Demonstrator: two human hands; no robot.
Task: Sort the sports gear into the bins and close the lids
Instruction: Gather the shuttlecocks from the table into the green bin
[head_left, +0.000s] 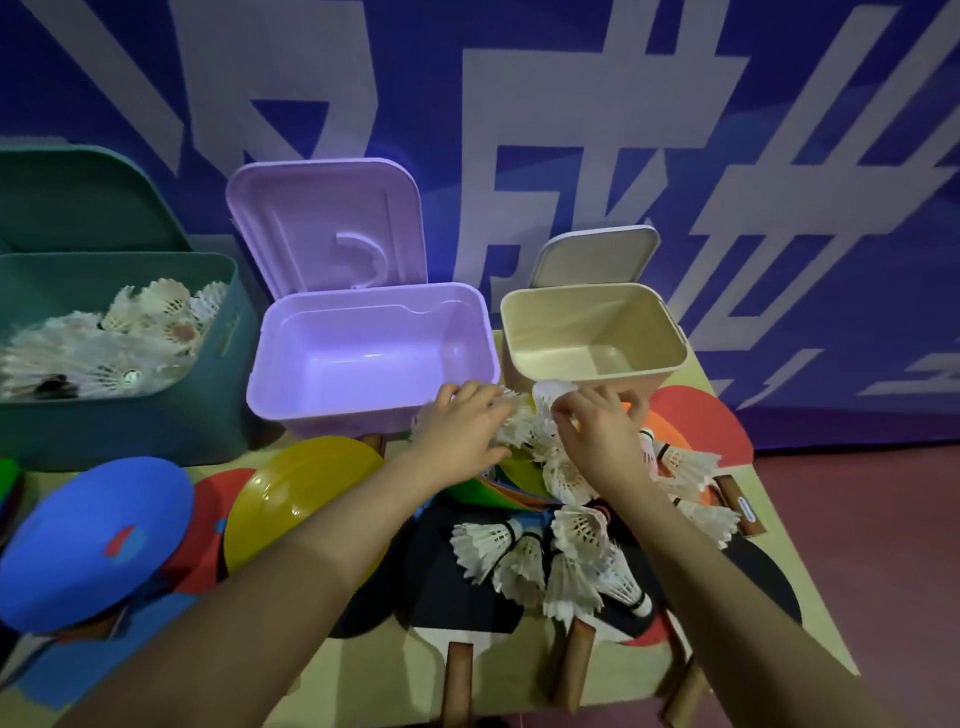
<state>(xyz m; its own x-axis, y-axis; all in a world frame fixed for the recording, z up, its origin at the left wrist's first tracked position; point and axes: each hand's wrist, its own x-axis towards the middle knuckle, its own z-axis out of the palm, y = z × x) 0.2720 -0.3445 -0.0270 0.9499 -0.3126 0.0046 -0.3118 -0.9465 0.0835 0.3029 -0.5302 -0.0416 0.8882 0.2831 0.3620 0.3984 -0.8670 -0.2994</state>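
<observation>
The sorting was partly done, by the look of it. At the upper left of the frame the green bin (171, 415) already held a heap of white shuttlecocks (104, 348), its lid raised behind it. The purple bin (363, 410) at centre and the beige bin (524, 332) to its right both stood open and held nothing that could be seen.

Much remained on the tabletop (374, 670). A loose cluster of shuttlecocks (550, 561) lay at lower centre on top of dark paddles (457, 597) with wooden handles, and more feathers were scattered toward the right edge beside a red paddle (711, 421). A yellow disc (296, 493) and a blue disc (93, 540) (possibly flying discs, though I could not be sure) sat at the lower left.

Both hands were gathering just in front of the purple and beige bins. The left hand (462, 431) had its fingers curled round a bunch of shuttlecocks, and the right hand (597, 431) pinched one or more at its fingertips. I judged that the feathers still had to go to the green bin, the paddles and discs were unsorted, and no lid was yet closed.
</observation>
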